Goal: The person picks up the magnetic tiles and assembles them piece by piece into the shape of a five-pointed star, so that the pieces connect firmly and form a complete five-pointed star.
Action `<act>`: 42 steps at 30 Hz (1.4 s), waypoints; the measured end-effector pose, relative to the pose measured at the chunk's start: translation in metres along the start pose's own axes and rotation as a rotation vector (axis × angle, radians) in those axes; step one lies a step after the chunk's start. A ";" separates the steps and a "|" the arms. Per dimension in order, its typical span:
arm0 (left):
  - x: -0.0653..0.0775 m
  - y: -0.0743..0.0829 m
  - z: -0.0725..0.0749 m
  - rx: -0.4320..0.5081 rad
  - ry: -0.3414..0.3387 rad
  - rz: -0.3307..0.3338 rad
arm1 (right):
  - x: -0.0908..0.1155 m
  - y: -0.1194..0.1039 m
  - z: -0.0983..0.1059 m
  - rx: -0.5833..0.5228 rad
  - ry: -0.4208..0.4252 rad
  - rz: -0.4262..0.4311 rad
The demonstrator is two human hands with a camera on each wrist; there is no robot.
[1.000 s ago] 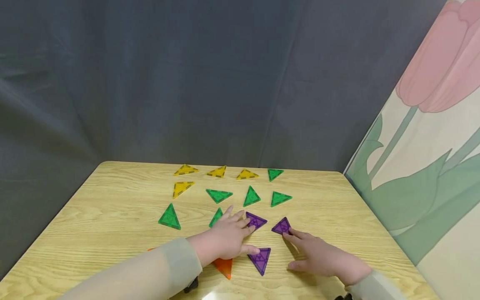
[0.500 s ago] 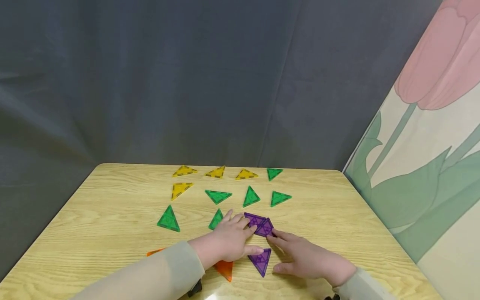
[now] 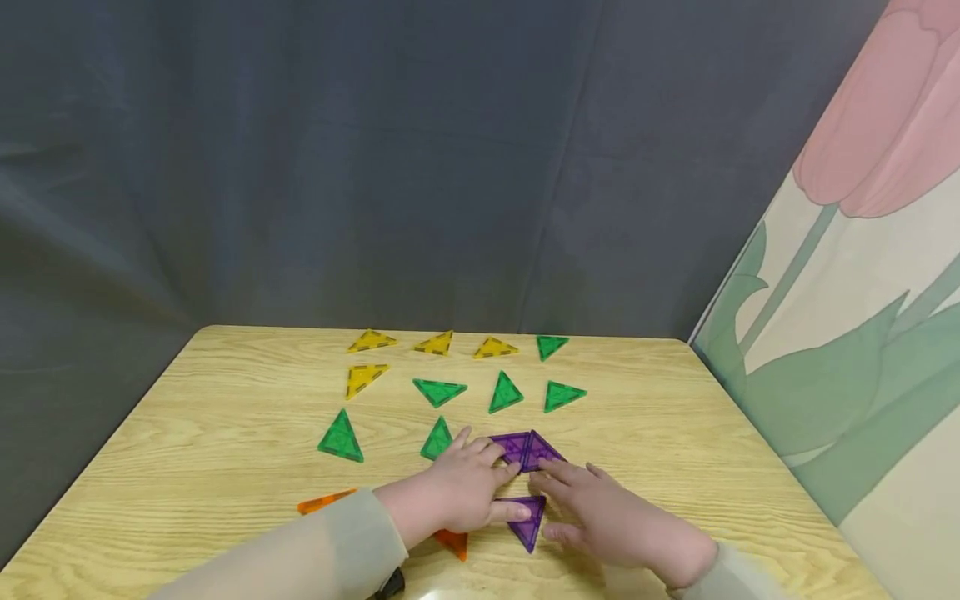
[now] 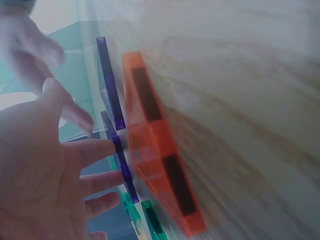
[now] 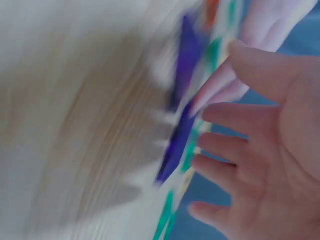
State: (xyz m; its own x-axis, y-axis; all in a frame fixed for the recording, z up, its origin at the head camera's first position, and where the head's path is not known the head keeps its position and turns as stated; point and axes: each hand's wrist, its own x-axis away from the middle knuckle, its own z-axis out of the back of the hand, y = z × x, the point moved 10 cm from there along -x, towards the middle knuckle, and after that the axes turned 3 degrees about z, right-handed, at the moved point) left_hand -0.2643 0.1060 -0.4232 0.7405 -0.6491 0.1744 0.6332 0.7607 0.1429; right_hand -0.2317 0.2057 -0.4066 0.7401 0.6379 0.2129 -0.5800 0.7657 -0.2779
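Wood-grain tabletop (image 3: 225,417), translucent purple triangles (image 3: 540,450); hands (image 3: 468,487) (image 3: 618,517) touching them

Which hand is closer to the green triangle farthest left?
Left. In the head view, the left hand is right of that green triangle; the right hand is much farther right.

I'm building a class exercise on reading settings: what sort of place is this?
Probably an indoor play or activity corner, though the exact room can't be told: coloured triangular tiles lie on a wood-grain table, dark fabric hangs behind it, and a tulip picture lines the right side.
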 end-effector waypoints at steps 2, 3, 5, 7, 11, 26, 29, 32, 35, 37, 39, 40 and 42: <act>0.000 0.000 0.000 -0.003 0.000 0.000 | 0.006 -0.014 -0.009 0.014 -0.070 0.007; 0.000 -0.001 0.000 -0.004 -0.001 0.003 | 0.009 -0.019 -0.013 0.016 -0.100 0.005; 0.000 -0.001 0.001 -0.011 -0.001 0.006 | 0.014 -0.023 -0.020 0.035 -0.143 -0.009; -0.001 -0.001 0.001 -0.012 -0.002 0.006 | 0.019 -0.019 -0.021 0.052 -0.149 -0.052; -0.001 0.000 0.001 0.004 -0.006 0.001 | 0.030 0.004 -0.013 0.067 -0.096 -0.139; 0.000 0.008 -0.002 -0.020 0.029 -0.024 | 0.026 0.037 -0.001 0.065 0.103 -0.299; 0.002 0.008 -0.005 0.022 0.012 -0.025 | 0.019 0.032 -0.001 0.069 0.128 -0.291; 0.005 0.009 -0.007 0.057 -0.006 -0.022 | 0.014 0.027 -0.002 0.071 0.143 -0.282; 0.006 0.009 -0.008 0.067 -0.005 -0.023 | 0.010 0.021 -0.002 0.082 0.158 -0.266; 0.006 0.009 -0.007 0.067 -0.003 -0.023 | 0.009 0.018 -0.001 0.089 0.166 -0.254; 0.006 0.008 -0.007 0.067 -0.007 -0.021 | 0.008 0.015 -0.001 0.095 0.169 -0.245; 0.007 0.008 -0.007 0.065 -0.008 -0.021 | 0.008 0.015 0.000 0.099 0.166 -0.245; 0.006 0.007 -0.007 0.063 -0.008 -0.022 | 0.008 0.017 0.001 0.108 0.159 -0.251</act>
State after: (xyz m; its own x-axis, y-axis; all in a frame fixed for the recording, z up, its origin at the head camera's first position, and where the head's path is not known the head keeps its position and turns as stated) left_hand -0.2535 0.1073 -0.4274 0.7245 -0.6658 0.1787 0.6337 0.7453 0.2073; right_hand -0.2356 0.2240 -0.4088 0.9039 0.4132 0.1105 -0.3986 0.9075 -0.1324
